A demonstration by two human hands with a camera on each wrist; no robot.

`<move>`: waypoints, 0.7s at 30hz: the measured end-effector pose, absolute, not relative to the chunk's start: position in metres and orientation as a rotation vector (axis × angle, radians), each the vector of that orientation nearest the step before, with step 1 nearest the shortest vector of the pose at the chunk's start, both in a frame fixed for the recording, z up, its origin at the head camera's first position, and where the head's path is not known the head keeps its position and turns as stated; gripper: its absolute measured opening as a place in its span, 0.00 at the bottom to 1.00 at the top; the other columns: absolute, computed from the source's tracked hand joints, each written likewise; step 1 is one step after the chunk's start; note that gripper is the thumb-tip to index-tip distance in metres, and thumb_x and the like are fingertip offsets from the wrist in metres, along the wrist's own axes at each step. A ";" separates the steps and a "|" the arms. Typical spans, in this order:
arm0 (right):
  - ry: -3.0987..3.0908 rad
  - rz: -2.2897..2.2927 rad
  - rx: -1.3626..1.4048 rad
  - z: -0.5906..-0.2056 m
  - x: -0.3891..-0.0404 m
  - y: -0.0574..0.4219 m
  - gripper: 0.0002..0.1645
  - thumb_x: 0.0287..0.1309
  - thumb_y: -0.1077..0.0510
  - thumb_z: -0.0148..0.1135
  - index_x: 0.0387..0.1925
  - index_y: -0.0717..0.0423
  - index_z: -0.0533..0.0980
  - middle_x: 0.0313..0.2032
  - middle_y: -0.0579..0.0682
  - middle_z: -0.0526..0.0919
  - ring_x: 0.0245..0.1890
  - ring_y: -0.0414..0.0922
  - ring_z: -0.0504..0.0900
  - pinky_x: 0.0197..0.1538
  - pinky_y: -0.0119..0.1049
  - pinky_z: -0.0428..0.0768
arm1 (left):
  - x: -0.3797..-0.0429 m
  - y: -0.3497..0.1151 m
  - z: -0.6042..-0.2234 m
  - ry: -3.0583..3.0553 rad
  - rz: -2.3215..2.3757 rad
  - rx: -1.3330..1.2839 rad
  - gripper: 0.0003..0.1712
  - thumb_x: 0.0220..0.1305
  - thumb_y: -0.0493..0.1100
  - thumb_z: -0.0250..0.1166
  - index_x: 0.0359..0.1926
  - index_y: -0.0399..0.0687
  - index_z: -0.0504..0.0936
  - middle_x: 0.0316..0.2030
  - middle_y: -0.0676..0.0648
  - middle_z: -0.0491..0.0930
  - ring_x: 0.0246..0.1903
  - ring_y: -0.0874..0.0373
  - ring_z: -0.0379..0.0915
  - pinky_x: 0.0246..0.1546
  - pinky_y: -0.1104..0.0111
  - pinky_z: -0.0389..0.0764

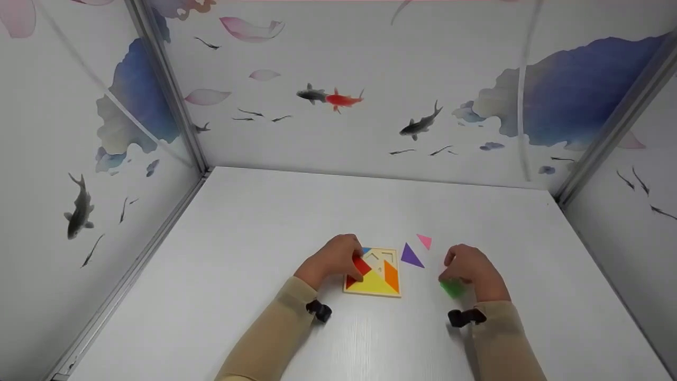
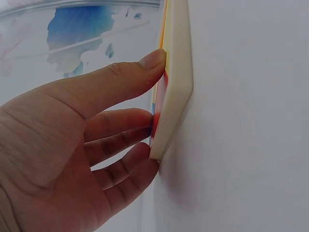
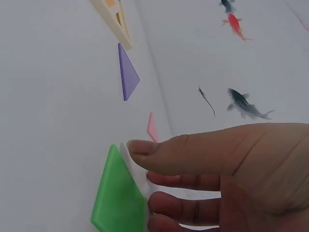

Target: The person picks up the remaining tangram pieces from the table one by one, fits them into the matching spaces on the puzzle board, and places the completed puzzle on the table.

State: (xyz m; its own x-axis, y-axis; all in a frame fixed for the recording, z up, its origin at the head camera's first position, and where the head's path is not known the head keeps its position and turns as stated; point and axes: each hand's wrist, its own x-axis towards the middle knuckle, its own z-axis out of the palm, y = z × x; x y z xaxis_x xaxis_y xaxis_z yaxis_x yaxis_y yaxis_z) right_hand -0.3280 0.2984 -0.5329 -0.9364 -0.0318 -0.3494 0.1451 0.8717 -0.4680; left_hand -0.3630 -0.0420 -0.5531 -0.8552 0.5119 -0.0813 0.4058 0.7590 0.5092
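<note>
My left hand (image 1: 338, 256) holds a pale square tangram tray (image 1: 373, 296) by its left side, thumb over the edge and fingers curled at the far rim. Inside the tray lie a yellow triangle (image 1: 374, 284), an orange parallelogram (image 1: 391, 276), red pieces (image 1: 362, 266) and a bit of blue (image 1: 366, 250); bare recesses show at its upper right. To the right, my right hand (image 1: 473, 267) pinches at the edge of a green tangram piece (image 3: 120, 193), low over the table. Its thumb and fingertips sit along the green piece's right side.
Between the tray and my right hand lie a purple triangle (image 1: 411, 256) and, farther back, a small pink triangle (image 1: 425, 241). The white table (image 1: 296, 211) is bounded by printed panels (image 1: 359, 137) at the back and both sides.
</note>
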 end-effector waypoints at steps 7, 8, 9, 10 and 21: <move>2.661 -0.606 0.089 -0.528 -0.321 0.295 0.33 0.48 0.54 0.85 0.52 0.58 0.76 0.41 0.55 0.80 0.36 0.51 0.76 0.38 0.42 0.79 | -0.363 -0.042 -0.552 2.735 0.732 0.713 0.26 0.52 0.50 0.85 0.50 0.46 0.90 0.45 0.52 0.80 0.46 0.57 0.73 0.57 0.66 0.82; 2.663 -0.599 0.085 -0.527 -0.321 0.294 0.32 0.48 0.55 0.85 0.52 0.59 0.76 0.41 0.56 0.81 0.37 0.52 0.77 0.39 0.43 0.79 | -0.362 -0.042 -0.552 2.733 0.732 0.708 0.26 0.52 0.49 0.85 0.51 0.46 0.90 0.46 0.52 0.80 0.46 0.57 0.73 0.57 0.65 0.82; 2.667 -0.593 0.078 -0.527 -0.320 0.294 0.32 0.48 0.56 0.84 0.51 0.59 0.76 0.42 0.56 0.81 0.38 0.52 0.77 0.40 0.44 0.80 | -0.362 -0.042 -0.551 2.734 0.729 0.704 0.26 0.53 0.50 0.85 0.51 0.46 0.90 0.46 0.52 0.80 0.47 0.57 0.73 0.58 0.65 0.82; 2.672 -0.589 0.071 -0.527 -0.320 0.293 0.31 0.49 0.57 0.84 0.51 0.60 0.76 0.43 0.56 0.82 0.38 0.53 0.77 0.41 0.44 0.81 | -0.362 -0.042 -0.551 2.735 0.725 0.703 0.26 0.53 0.50 0.85 0.51 0.46 0.90 0.46 0.52 0.80 0.47 0.57 0.73 0.58 0.65 0.82; 2.680 -0.632 0.102 -0.528 -0.321 0.294 0.22 0.49 0.59 0.82 0.43 0.61 0.80 0.39 0.56 0.83 0.38 0.52 0.77 0.41 0.43 0.81 | -0.364 -0.043 -0.554 2.737 0.723 0.719 0.26 0.52 0.50 0.85 0.51 0.46 0.90 0.47 0.52 0.80 0.47 0.57 0.73 0.59 0.65 0.81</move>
State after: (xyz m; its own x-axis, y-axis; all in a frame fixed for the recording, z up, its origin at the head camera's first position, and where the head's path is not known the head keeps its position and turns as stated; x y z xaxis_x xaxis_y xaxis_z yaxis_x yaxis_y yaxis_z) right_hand -0.3207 0.2940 -0.5280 -0.9238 -0.0171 -0.3825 0.1556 0.8960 -0.4160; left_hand -0.3635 -0.0427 -0.5544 -0.8560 0.5099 -0.0852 0.4013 0.7593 0.5123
